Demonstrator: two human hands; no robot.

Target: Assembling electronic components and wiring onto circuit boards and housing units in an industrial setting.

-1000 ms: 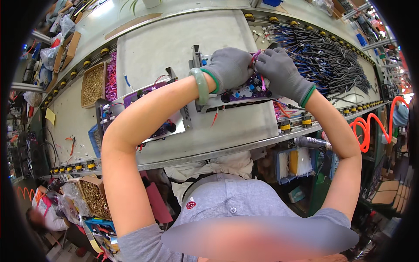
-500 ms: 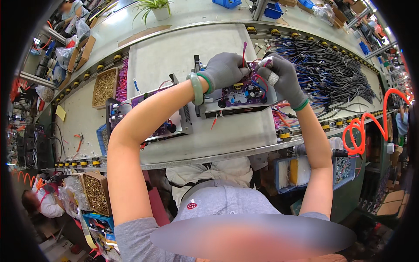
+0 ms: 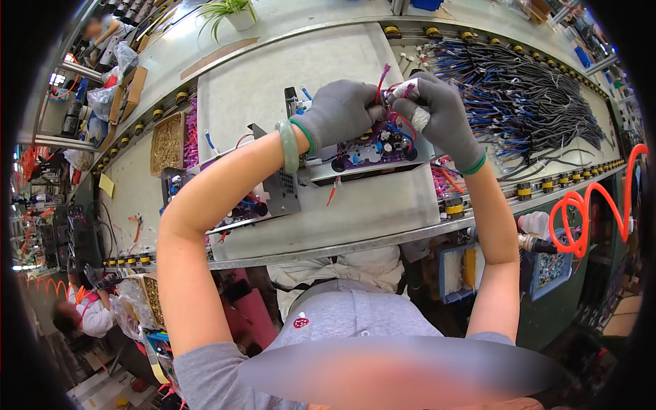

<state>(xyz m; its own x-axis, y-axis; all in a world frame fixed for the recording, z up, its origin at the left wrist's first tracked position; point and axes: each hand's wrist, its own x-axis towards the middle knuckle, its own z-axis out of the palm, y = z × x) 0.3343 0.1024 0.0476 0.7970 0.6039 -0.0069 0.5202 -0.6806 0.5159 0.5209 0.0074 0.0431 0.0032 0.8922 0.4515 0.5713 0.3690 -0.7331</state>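
My left hand (image 3: pixel 342 113), in a grey knit glove, is closed at the fingertips on a red wire (image 3: pixel 380 83) with a purple sleeved end pointing up. My right hand (image 3: pixel 441 119), also gloved and with white tape round some fingers, is curled closed, a purple wire end (image 3: pixel 408 89) showing between its fingers. Both hands meet above a purple circuit board (image 3: pixel 369 152) in an open metal housing; its far part is hidden under them. Red and blue wires loop on the board beside my right fingers. Beside my left forearm lies a second housing (image 3: pixel 281 195) with a similar board.
Many black cables (image 3: pixel 526 102) with blue ends lie heaped at the right. A box of small brass-coloured parts (image 3: pixel 167 145) stands at the left. A roller rail edges the bench. A coiled orange hose (image 3: pixel 574 219) hangs at the right, near blue bins (image 3: pixel 451 275).
The view has shifted slightly. Both hands stay together over the board, and the red wire's purple end now leans a little to the right.
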